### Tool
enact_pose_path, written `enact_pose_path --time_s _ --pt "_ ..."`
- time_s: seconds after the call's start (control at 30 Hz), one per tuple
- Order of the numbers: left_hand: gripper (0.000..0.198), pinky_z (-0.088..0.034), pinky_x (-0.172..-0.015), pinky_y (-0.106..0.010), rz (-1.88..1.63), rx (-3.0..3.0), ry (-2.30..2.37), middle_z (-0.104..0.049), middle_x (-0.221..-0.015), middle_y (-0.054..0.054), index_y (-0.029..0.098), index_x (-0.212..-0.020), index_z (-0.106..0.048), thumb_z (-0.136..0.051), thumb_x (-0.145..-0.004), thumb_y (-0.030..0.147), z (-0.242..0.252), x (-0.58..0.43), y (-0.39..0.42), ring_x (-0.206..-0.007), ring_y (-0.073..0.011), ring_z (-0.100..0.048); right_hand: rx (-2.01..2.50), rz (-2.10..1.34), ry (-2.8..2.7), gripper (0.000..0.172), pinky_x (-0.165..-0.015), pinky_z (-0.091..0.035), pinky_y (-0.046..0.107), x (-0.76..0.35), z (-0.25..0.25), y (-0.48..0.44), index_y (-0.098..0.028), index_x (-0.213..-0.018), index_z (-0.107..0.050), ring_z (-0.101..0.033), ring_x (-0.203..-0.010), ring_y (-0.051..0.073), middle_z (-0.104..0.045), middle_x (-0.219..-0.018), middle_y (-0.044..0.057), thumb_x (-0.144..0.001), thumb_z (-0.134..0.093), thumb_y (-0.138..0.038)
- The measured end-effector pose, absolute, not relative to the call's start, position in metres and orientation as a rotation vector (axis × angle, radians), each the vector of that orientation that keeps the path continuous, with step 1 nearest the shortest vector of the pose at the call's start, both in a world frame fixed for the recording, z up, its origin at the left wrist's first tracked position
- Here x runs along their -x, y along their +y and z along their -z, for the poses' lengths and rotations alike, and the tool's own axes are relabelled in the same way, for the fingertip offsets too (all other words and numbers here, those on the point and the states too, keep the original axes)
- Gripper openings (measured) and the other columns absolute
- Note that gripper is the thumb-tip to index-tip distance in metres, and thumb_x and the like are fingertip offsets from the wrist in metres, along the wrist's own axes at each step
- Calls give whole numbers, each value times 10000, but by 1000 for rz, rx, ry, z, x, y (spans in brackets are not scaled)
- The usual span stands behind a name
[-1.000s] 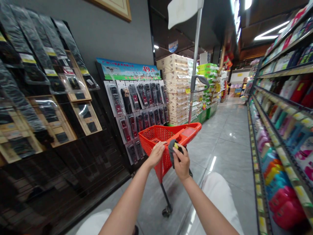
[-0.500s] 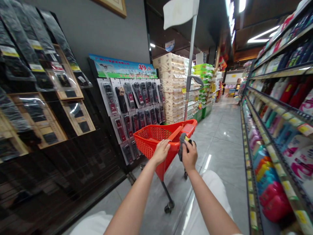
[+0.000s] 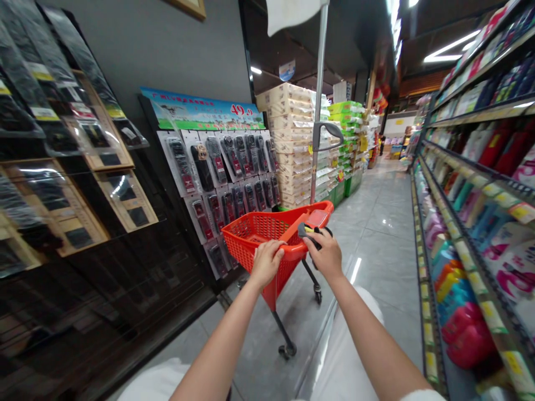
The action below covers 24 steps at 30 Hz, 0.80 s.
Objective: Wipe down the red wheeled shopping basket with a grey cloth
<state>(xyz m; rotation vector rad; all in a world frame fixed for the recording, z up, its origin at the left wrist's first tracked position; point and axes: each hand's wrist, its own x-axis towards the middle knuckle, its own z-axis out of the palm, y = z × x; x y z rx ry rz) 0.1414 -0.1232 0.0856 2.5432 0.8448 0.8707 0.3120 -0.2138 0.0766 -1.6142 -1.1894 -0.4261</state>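
Observation:
A small red shopping cart (image 3: 240, 245) with a perforated plastic basket stands in front of me on black legs with casters. My left hand (image 3: 266, 264) is closed over the near rim of the basket. In my right hand (image 3: 327, 255) is a dark grey cloth (image 3: 307, 229) with a yellow patch, bunched up against the cart's right rim. Part of the cloth is hidden by my fingers. A grey pole (image 3: 320, 100) with a dark handle loop rises from the cart's far end and carries a white flag (image 3: 290, 14).
Packaged belts (image 3: 217, 159) hang on a display at left, beside boxed belts (image 3: 123, 200) on a dark wall. Shelves of bottles (image 3: 463, 317) line the right side. Stacked cartons (image 3: 290, 150) stand behind the cart. A grey tiled aisle (image 3: 376, 228) runs ahead.
My right hand has brought the cloth leftward and slightly up along the rim, tilting it flatter. My left hand has shifted a little left. The view has shifted slightly.

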Motion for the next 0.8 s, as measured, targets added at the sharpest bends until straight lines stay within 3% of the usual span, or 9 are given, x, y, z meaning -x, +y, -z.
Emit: enact_pose_path --time_s 0.2,0.3,0.37,0.57,0.8 --pt "380 -213 -1093 -495 -800 -2523 833 -624 -1193 -35 302 -1172 -632 -471 -892 502 -86 -140 -133 -1162 -237 -486 1844 437 -1038 308 -817 -459 345 -363 -94 -208 -242 -992 -737 -611 -933 215 -636 -1187 77 -870 -535 -439" --pt "447 -149 -1113 -544 -730 -2520 884 -570 -1288 -64 280 -1202 -603 -532 -844 540 -82 -144 -121 -1274 -284 -407 1863 454 -1084 302 -855 -451 350 -365 -94 -214 -248 -1024 -727 -607 -975 209 -632 -1194 64 -899 -494 -394" --pt "402 -138 -1117 -547 -690 -2535 867 -600 -1226 -53 273 -1148 -612 -519 -854 532 -77 -147 -113 -1231 -269 -448 1840 455 -1125 302 -876 -453 348 -357 -91 -224 -260 -1039 -720 -602 -1011 201 -624 -1208 54 -912 -469 -370" --pt "346 -320 -1011 -430 -675 -2605 901 -618 -955 -34 213 -933 -607 -471 -875 525 -74 -149 -107 -977 -214 -527 1657 355 -1309 287 -906 -461 340 -335 -81 -252 -285 -1008 -728 -604 -1045 200 -644 -1183 38 -899 -494 -410" --pt "363 -316 -1013 -387 -585 -2602 900 -608 -949 -8 222 -898 -580 -269 -970 396 -78 -156 -102 -980 -172 -530 1842 338 -1031 314 -832 -469 342 -349 -93 -227 -245 -1012 -731 -613 -981 217 -620 -1224 66 -904 -466 -374"
